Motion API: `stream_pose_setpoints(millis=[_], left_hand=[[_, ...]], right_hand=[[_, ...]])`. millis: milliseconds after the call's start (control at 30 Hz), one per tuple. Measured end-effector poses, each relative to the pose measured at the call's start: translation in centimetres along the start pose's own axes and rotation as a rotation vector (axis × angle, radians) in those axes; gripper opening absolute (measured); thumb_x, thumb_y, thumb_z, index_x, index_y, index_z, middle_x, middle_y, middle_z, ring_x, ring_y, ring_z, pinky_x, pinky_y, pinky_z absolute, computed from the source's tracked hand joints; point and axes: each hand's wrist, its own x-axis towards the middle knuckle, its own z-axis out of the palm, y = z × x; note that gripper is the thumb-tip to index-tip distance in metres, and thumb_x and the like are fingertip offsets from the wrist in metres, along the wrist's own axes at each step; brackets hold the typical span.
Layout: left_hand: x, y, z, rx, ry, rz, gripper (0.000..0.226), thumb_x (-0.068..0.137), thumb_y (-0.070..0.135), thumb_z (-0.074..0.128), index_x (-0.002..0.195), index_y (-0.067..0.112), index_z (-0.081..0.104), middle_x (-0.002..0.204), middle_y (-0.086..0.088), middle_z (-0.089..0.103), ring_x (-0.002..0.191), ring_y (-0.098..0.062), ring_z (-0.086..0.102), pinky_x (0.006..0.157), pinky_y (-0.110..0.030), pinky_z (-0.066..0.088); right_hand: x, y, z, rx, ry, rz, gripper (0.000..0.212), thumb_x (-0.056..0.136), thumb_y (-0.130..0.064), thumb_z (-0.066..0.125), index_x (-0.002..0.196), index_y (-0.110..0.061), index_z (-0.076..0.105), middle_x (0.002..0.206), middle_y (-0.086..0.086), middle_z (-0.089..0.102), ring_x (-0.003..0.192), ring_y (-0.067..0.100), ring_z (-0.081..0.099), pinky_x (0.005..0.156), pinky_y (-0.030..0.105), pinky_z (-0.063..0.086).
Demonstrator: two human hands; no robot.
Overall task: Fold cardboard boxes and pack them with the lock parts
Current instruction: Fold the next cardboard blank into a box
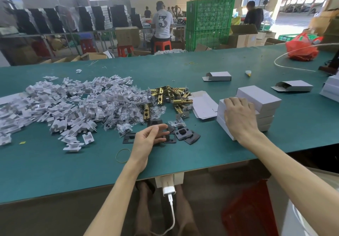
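At centre frame the left hand [149, 138] hovers over a cluster of black plates [185, 135] on the green table [55, 171]. Its fingers are loosely curled, and I cannot tell whether they pinch a plate. To the right, the right hand [240, 115] lies palm down on a stack of closed white boxes [260, 96], its fingers straight and slightly spread. A flat box blank [203, 105] lies just left of the stack, beside a heap of brass latches [170, 94]. White inserts [55, 103] and screw bags [128, 107] are piled across the left. Two open boxes [218, 76] lie further back, in the upper right.
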Motion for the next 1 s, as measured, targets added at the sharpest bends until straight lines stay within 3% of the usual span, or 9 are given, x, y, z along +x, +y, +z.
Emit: stream_pose_setpoints(millis=[100, 200, 367, 533, 633, 767, 867, 1000], left_hand=[[0.1, -0.1, 0.0, 0.001, -0.005, -0.004, 0.030, 0.110, 0.018, 0.048, 0.117, 0.010, 0.076, 0.114, -0.003, 0.079, 0.108, -0.023, 0.074, 0.093, -0.035, 0.061], [0.2, -0.1, -0.1, 0.006, -0.008, -0.005, 0.030, 0.111, 0.018, 0.048, 0.117, 0.010, 0.076, 0.114, -0.003, 0.078, 0.108, -0.023, 0.075, 0.092, -0.034, 0.061], [0.2, -0.1, 0.0, 0.001, -0.002, -0.006, 0.030, 0.110, 0.018, 0.048, 0.117, 0.008, 0.076, 0.115, -0.004, 0.078, 0.107, -0.023, 0.075, 0.091, -0.032, 0.061], [0.2, 0.0, 0.1, -0.008, 0.010, -0.017, 0.030, 0.110, 0.016, 0.048, 0.116, 0.006, 0.076, 0.113, -0.004, 0.079, 0.106, -0.024, 0.075, 0.090, -0.032, 0.061], [0.2, 0.1, 0.1, -0.019, 0.015, -0.022, 0.030, 0.110, 0.016, 0.048, 0.115, 0.006, 0.076, 0.112, -0.005, 0.079, 0.105, -0.024, 0.075, 0.089, -0.031, 0.061], [0.2, 0.1, 0.2, -0.030, 0.018, -0.023, 0.030, 0.110, 0.017, 0.048, 0.115, 0.006, 0.076, 0.111, -0.005, 0.079, 0.103, -0.023, 0.076, 0.086, -0.029, 0.061], [0.2, 0.1, 0.2, -0.027, 0.018, -0.025, 0.030, 0.110, 0.017, 0.048, 0.114, 0.006, 0.076, 0.110, -0.004, 0.080, 0.102, -0.023, 0.076, 0.085, -0.027, 0.061], [0.3, 0.1, 0.2, -0.026, 0.013, -0.027, 0.030, 0.111, 0.017, 0.048, 0.115, 0.007, 0.076, 0.110, -0.003, 0.079, 0.102, -0.022, 0.076, 0.084, -0.027, 0.061]], right_hand=[[0.5, -0.5, -0.2, -0.039, -0.013, -0.018, 0.033, 0.093, -0.005, 0.049, 0.125, -0.009, 0.053, 0.129, 0.011, 0.057, 0.122, 0.034, 0.046, 0.100, 0.040, 0.032], [0.8, -1.5, 0.0, -0.046, 0.025, -0.081, 0.029, 0.093, -0.004, 0.048, 0.121, -0.005, 0.055, 0.125, 0.013, 0.057, 0.123, 0.035, 0.045, 0.111, 0.040, 0.027], [1.3, -4.2, 1.3, -0.057, 0.028, -0.261, 0.042, 0.092, -0.002, 0.047, 0.134, 0.000, 0.051, 0.145, 0.017, 0.048, 0.137, 0.032, 0.039, 0.126, 0.042, 0.010], [2.4, -6.6, 2.5, -0.066, -0.132, -0.317, 0.048, 0.105, -0.022, 0.046, 0.145, 0.005, 0.041, 0.156, 0.025, 0.035, 0.144, 0.036, 0.036, 0.124, 0.043, 0.021], [3.1, -7.3, 3.0, -0.085, -0.187, -0.283, 0.049, 0.105, -0.029, 0.047, 0.139, 0.007, 0.045, 0.145, 0.026, 0.048, 0.133, 0.037, 0.048, 0.116, 0.043, 0.035], [3.4, -7.7, 3.1, -0.118, -0.202, -0.237, 0.026, 0.100, -0.015, 0.057, 0.121, -0.001, 0.061, 0.116, 0.016, 0.068, 0.107, 0.032, 0.064, 0.086, 0.038, 0.052], [3.6, -7.7, 3.1, -0.109, -0.226, -0.221, 0.026, 0.093, 0.004, 0.056, 0.117, -0.002, 0.062, 0.113, 0.016, 0.069, 0.107, 0.036, 0.063, 0.072, 0.036, 0.048], [4.3, -7.7, 2.4, -0.093, -0.209, -0.241, 0.030, 0.090, 0.008, 0.052, 0.115, -0.004, 0.065, 0.109, 0.014, 0.070, 0.102, 0.037, 0.067, 0.067, 0.035, 0.042]])
